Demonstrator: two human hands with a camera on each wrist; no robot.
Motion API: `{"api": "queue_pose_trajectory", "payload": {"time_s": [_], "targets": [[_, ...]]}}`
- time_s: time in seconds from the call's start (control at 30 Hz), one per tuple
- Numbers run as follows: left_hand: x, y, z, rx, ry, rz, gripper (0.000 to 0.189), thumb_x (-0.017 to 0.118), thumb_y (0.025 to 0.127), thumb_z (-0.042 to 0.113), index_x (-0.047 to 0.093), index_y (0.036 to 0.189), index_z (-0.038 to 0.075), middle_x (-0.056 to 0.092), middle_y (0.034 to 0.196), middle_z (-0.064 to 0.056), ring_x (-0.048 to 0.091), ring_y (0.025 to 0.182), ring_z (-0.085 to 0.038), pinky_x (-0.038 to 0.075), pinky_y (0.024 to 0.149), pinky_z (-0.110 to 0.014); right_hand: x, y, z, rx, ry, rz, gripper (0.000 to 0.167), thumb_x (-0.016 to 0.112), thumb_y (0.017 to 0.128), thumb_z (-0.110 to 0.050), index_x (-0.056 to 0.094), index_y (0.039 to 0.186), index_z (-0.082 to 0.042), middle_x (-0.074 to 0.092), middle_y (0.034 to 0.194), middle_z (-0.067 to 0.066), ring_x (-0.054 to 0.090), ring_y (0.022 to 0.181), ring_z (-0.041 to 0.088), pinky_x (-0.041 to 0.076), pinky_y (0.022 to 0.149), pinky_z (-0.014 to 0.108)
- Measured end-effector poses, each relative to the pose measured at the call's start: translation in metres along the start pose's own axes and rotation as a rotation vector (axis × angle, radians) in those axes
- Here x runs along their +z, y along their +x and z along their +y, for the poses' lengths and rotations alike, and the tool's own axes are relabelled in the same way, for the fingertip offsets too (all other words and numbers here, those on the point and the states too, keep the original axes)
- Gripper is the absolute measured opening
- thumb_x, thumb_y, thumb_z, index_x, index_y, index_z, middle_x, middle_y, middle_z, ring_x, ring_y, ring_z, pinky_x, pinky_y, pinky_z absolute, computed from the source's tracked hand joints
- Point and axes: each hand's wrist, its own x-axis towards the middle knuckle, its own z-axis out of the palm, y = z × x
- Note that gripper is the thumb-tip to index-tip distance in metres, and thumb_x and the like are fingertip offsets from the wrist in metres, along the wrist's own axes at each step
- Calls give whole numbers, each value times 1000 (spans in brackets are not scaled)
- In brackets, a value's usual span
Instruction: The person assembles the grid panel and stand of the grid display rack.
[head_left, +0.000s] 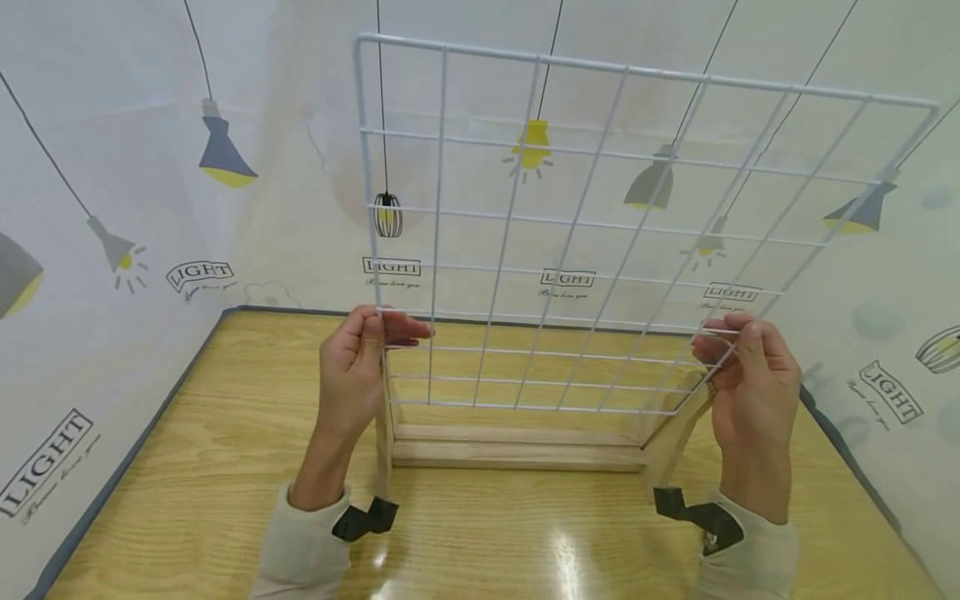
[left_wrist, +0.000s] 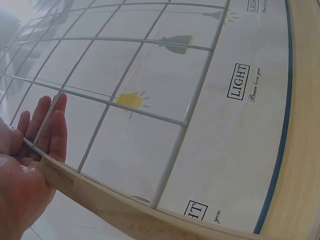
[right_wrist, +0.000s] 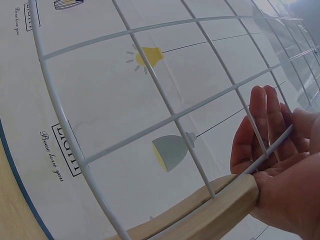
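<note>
The left wrist view's edges cut off the left hand (left_wrist: 22, 181) and the wire grid (left_wrist: 108, 103).

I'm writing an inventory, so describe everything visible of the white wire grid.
The white wire grid is a rectangular panel, apparently coated metal, with a thicker rim and thinner crossing wires. It stands tilted, pinched at its sides by the left grip and right grip, its lower end between two wooden side pieces.

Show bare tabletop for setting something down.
Bare tabletop lies between the printed backdrop and left sleeve, and between that and right sleeve, before the wooden stand. Crowded: around the stand, where left hand and right hand hold the wire grid.
</note>
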Motion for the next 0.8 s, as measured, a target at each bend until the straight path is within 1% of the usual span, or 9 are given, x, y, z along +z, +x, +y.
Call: {"api": "queue_pose_trajectory", "payload": {"time_s": [0.27, 0.43, 0.5, 0.6, 0.73, 0.8], "targets": [[0, 0, 0, -2, 3, -3, 31, 38, 107, 7, 56, 101, -17, 75, 93, 3, 73, 88, -13, 61, 76, -28, 0, 0, 0, 3, 9, -14, 22, 56, 98, -8, 62, 103, 13, 72, 92, 21, 73, 78, 29, 62, 72, 34], [0, 0, -1, 2, -26, -9, 32, 37, 107, 8, 54, 103, -19, 75, 94, 2, 73, 88, -13, 61, 76, -28, -1, 0, -1, 6, 18, -17, 22, 57, 98, -7, 61, 103, 14, 72, 92, 22, 73, 78, 29, 62, 72, 34], [0, 0, -1, 0, -35, -11, 32, 37, 107, 8, 53, 104, -20, 75, 94, 3, 73, 88, -12, 61, 76, -28, -1, 0, -1, 3, 10, -11, 22, 57, 98, -8, 61, 103, 14, 72, 92, 22, 73, 78, 29, 62, 72, 34], [0, 0, 0, -7, -32, -10, 32, 37, 107, 8, 53, 105, -20, 75, 94, 3, 73, 88, -12, 61, 76, -28, -1, -1, 0, -15, -59, 1, 23, 57, 99, -11, 63, 102, 11, 73, 92, 18, 73, 78, 26, 62, 72, 32], [0, 0, 1, -14, -26, -6, 31, 38, 107, 8, 53, 105, -20, 75, 94, 3, 73, 88, -12, 61, 76, -27, -1, -1, 0, -15, -55, -6, 23, 56, 99, -11, 63, 103, 11, 73, 92, 19, 73, 79, 26, 62, 73, 32], [0, 0, 1, -16, -27, -6, 31, 38, 107, 7, 53, 105, -20, 75, 94, 2, 73, 88, -12, 61, 76, -27, -1, -1, -1, -3, -10, -16, 23, 56, 99, -9, 62, 104, 13, 72, 93, 21, 73, 80, 28, 62, 74, 34]]}}
